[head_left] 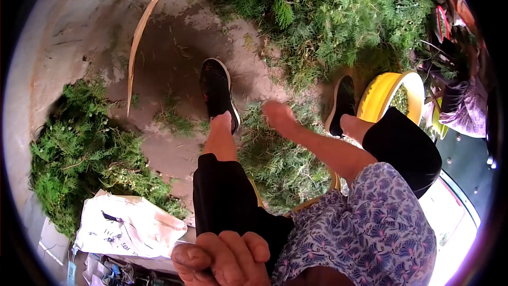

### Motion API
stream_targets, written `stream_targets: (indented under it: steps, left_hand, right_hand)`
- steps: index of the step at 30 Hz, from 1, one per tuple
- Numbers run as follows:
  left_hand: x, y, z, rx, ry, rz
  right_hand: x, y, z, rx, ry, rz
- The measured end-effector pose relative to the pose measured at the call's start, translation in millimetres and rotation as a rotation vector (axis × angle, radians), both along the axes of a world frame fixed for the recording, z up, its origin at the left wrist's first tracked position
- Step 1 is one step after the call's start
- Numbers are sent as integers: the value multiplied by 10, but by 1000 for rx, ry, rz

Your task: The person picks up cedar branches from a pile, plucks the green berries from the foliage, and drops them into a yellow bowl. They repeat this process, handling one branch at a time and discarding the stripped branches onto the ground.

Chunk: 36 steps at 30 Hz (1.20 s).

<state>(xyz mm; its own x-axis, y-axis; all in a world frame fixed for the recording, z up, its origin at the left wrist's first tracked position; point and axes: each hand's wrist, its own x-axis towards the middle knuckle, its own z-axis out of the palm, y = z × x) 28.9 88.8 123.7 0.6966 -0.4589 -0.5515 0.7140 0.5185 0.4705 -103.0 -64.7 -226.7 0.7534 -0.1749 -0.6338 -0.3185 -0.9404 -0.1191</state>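
My left hand (222, 259) is near the bottom edge, close to the camera, with its fingers curled in. What it holds, if anything, is hidden. My right hand (278, 116) reaches out between my feet, smeared by motion so its fingers cannot be made out. Below it, between my legs, lie loose green conifer sprigs (286, 167). Parts of a yellow rim (335, 181) show around these sprigs, partly covered by my patterned sleeve. A big heap of conifer branches (338, 16) lies ahead of my right hand.
A second pile of green branches (90, 153) lies left, beside a white sack (127, 228) with writing. A split wood strip (140, 42) crosses the floor. By my right foot stands a yellow tub (378, 95) with greenery inside. Purple cloth (468, 108) is far right.
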Motion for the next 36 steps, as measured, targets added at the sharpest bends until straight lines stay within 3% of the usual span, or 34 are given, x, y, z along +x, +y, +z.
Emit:
stream_targets:
  steps: [1, 2, 3, 6, 9, 10, 13, 17, 20, 22, 24, 25, 27, 29, 30, 31, 33, 36]
  left_hand:
    - [-3, -3, 0, -1, -1, -1]
    - [-10, -9, -2, -6, 3, -1]
    - [-16, -17, -4, -10, 8, -2]
    - [-13, -43, -14, -9, -3, -11]
    - [-34, 210, -232, -141, -57, -77]
    - [-26, 143, -166, -144, -55, -78]
    - [-2, -66, -10, -7, 21, 25]
    - [-7, -69, -32, -8, -6, -6]
    - [9, -70, -34, 1, -12, -10]
    - [-55, -129, -41, 8, -12, -5]
    - [-225, -268, -64, -210, 218, 657]
    - [-218, -259, -88, -212, 218, 661]
    - [-196, -217, -128, -247, 144, 586]
    - [-196, -217, -128, -245, 149, 605]
    - [-197, -220, -123, -248, 153, 620]
    - [-147, -148, -116, -248, 157, 618]
    - [10, 64, -114, -53, 21, 24]
    - [21, 88, -126, -70, 30, 24]
  right_hand:
    - [-21, -181, -289, -26, -246, -111]
    - [180, -327, -332, 165, -643, -482]
    - [467, -436, -154, 287, -744, -715]
    - [798, -642, -361, 124, -844, -663]
    - [914, -601, -446, -26, -397, -708]
    - [827, -535, -537, -30, -396, -708]
    - [631, -312, -500, 335, -563, -439]
    - [957, -639, -448, 318, -854, -459]
    - [1309, -1031, -377, 228, -851, -459]
    - [1409, -1180, -422, 31, -647, -469]
    - [1294, -1061, -380, 49, -511, -458]
    - [1202, -953, -434, 98, -452, -391]
    - [994, -726, -445, 148, -390, -322]
    - [745, -548, -352, 176, -850, -326]
    - [676, -589, -375, 177, -847, -327]
    - [602, -659, -405, 185, -818, -513]
    - [639, -746, -284, 209, -807, -844]
    - [768, -958, -318, 87, -931, -731]
